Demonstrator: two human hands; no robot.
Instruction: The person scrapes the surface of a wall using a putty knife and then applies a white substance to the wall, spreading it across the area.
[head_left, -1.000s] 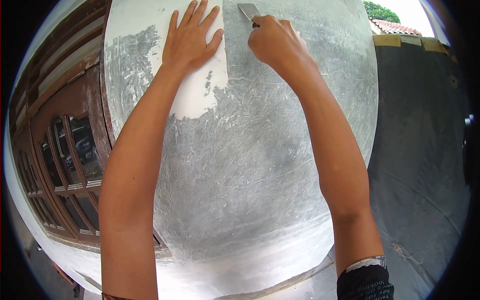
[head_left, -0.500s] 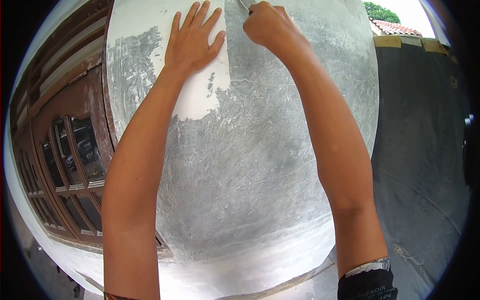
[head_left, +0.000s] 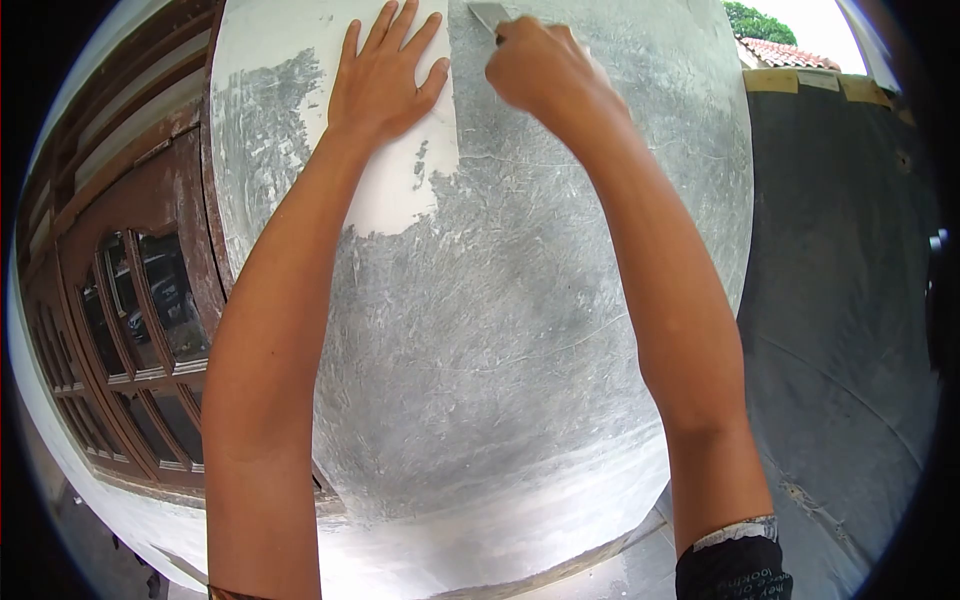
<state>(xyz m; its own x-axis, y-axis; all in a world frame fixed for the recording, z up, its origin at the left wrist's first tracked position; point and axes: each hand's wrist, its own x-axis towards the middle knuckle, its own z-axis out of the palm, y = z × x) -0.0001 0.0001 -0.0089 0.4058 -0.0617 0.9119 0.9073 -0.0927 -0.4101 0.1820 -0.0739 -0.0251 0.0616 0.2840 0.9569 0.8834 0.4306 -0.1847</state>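
My left hand lies flat with fingers spread on a white patch of the wall. To its right, my right hand is closed around a scraper, whose flat metal blade points up and left against the wall near the top of the view. Most of the scraper's handle is hidden in my fingers. Around and below both hands the wall shows a bare grey, scratched surface. The white patch has a ragged lower edge and a straight right edge.
A brown wooden window frame with glass panes stands on the left. Dark grey sheeting hangs on the right, with cardboard-coloured pieces along its top. Beyond it show a tiled roof and a green tree.
My right hand has moved slightly down, and more of the scraper's blade shows now. My left hand stays in place on the wall.
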